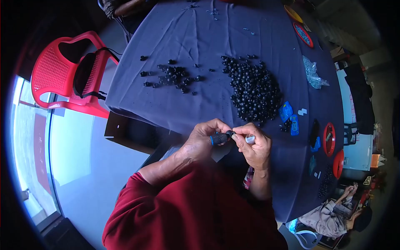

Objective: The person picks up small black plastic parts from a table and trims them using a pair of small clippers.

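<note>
Close to my chest, at the table's near edge, both hands meet fingertip to fingertip over a small black round part. My left hand pinches it from the left; a black cover with a blue band wraps one of its digits. From the other side, my right hand grips the same part, and a pale, shiny wrap sits on one finger. Fingers hide most of the part. Beyond my hands lies a large heap of black round parts. A smaller scattered group of them is farther left.
A dark cloth covers the table. To the right lie blue packets, a clear bag and red trays. An open cardboard box stands below the left edge, near a red chair. Other people sit at far left and lower right.
</note>
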Motion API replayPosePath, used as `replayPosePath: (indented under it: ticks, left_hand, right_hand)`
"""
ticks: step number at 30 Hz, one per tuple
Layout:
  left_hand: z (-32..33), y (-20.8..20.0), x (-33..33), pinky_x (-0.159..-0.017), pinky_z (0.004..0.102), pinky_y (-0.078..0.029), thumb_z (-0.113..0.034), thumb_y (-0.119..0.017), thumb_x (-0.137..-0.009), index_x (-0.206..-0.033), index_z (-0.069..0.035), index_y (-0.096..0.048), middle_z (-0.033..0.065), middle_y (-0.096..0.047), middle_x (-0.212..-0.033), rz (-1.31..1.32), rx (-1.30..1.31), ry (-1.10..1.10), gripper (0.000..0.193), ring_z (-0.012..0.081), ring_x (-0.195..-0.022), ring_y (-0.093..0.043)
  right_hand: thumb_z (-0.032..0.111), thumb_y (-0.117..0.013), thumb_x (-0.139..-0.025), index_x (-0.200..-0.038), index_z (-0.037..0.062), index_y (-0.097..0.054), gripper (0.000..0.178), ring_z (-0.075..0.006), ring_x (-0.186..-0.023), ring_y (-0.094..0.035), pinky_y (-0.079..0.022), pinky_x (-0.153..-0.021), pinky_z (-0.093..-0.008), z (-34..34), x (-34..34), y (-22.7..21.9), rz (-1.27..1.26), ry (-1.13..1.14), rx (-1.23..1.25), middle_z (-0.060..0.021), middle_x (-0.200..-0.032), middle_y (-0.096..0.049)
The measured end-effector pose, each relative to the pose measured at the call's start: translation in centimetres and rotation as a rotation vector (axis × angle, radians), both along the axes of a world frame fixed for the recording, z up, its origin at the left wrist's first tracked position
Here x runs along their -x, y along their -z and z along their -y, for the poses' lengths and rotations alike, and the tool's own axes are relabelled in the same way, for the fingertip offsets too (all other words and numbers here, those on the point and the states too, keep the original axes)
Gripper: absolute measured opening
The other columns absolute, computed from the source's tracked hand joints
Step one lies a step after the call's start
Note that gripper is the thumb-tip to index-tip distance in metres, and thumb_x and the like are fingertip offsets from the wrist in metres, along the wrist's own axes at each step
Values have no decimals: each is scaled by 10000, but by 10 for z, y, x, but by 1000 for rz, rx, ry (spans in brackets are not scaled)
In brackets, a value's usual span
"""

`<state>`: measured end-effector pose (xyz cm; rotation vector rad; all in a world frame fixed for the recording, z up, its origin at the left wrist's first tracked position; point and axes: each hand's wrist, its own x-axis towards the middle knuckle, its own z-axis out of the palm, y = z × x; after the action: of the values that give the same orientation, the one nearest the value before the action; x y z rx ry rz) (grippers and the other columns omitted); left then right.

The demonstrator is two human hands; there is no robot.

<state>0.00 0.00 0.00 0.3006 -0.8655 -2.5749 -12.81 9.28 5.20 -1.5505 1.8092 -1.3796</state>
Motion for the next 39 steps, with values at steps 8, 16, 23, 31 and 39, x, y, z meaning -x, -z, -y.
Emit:
replayPosePath:
  ticks: [8,16,23,31,39]
  left_hand:
    - [0,-2,-1,-667,203,-425,-126,-679,-742,-876,-2,-563,34,-586,-792,41,13,-15,216,80,-700,-530]
    - [-1,4,1,-651,212,-430,-118,-678,-737,-883,14,-561,70,-594,-801,-68,-102,-9,229,106,-688,-539]
    - [-2,-3,2,-596,193,-416,-15,-583,-790,-851,-4,-581,46,-586,-745,-87,-125,-23,61,73,-634,-515]
    - [-2,3,-1,-642,222,-424,-144,-679,-737,-900,16,-554,64,-579,-798,-36,-56,-11,261,108,-687,-530]
    - [-5,2,0,-657,215,-414,-96,-667,-737,-884,5,-559,44,-585,-811,31,-35,-67,209,94,-693,-521]
  right_hand:
    - [-36,-630,-742,-823,13,-584,105,-43,-477,-490,-387,-406,-169,0,-4,-6,-48,64,-37,-33,-675,-565]
    - [33,-606,-792,-866,-10,-586,88,-43,-484,-495,-386,-419,-165,0,-2,-4,252,3,-32,-38,-683,-582]
    - [37,-612,-789,-863,-39,-572,113,-46,-458,-476,-370,-403,-161,2,1,-5,410,-27,-87,-61,-656,-581]
    - [40,-612,-791,-844,-22,-571,91,-39,-434,-468,-360,-395,-157,2,4,-2,420,-41,-152,-29,-605,-557]
    - [36,-635,-751,-833,32,-558,113,-131,-531,-561,-438,-467,-250,-1,-1,-9,26,48,-127,-48,-681,-582]
